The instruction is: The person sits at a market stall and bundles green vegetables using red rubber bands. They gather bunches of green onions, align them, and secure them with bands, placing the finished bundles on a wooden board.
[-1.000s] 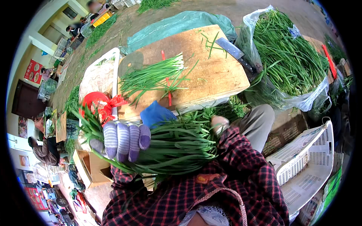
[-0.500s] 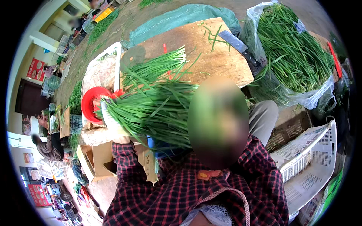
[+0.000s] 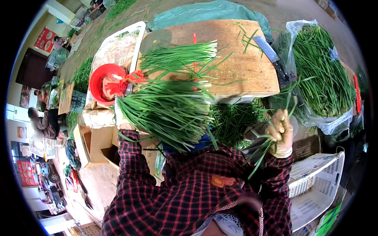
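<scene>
A large bunch of green chives (image 3: 169, 108) lies sideways over my lap, white ends to the right. My left hand (image 3: 121, 117) is wrapped round its leafy left end, most of the fingers hidden by the leaves. At the right, my right hand (image 3: 281, 133) is closed on a few loose chive stalks (image 3: 258, 158), held apart from the bunch. Beyond, a smaller bunch of chives (image 3: 181, 53) rests on a wooden board (image 3: 246, 76), with a red strip under it. Red ties (image 3: 120, 84) hang over a red bowl (image 3: 94, 80) left of the large bunch.
A cleaver (image 3: 267, 49) lies at the board's right edge. Beside it stands a plastic bag heaped with chives (image 3: 321, 72). A white basket (image 3: 315, 192) is at lower right, a cardboard box (image 3: 94, 143) at left. More greens (image 3: 236, 124) lie below the board.
My right hand, not visible earlier behind a blurred patch, now shows at the right with loose stalks. The large bunch's white ends have come into view. The whole view has shifted slightly.
</scene>
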Tool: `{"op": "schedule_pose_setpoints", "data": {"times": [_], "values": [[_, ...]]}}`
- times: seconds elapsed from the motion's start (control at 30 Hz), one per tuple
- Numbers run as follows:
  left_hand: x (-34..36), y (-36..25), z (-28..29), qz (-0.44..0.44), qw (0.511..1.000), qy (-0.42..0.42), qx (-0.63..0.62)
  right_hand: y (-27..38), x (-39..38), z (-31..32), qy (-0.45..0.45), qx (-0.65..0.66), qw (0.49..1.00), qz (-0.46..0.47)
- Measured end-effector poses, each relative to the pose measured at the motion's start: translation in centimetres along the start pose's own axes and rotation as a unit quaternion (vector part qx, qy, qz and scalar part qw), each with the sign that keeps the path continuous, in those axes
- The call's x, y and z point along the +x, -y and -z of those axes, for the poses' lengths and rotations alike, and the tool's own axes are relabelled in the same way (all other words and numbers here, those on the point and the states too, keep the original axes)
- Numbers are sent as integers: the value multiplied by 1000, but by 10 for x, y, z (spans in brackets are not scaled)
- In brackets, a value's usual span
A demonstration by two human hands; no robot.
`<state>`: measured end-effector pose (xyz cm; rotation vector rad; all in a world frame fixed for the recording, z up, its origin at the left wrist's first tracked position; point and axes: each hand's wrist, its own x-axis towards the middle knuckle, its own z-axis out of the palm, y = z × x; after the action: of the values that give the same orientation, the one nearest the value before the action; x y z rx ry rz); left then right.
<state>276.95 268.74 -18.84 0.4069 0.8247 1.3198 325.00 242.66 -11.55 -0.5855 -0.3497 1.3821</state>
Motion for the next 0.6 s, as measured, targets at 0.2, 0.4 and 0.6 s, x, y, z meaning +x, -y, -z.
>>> {"op": "schedule_pose_setpoints", "data": {"times": [0.2,0.4,0.6], "values": [[-15,15,-54,4,998,43,-53,-77,30,31,48,-757,651,-16],[-14,0,-56,6,999,-12,33,-121,85,-46,-14,-358,926,-122],[-20,-8,-26,-31,996,-73,42,-78,90,-14,-121,-243,962,6]]}}
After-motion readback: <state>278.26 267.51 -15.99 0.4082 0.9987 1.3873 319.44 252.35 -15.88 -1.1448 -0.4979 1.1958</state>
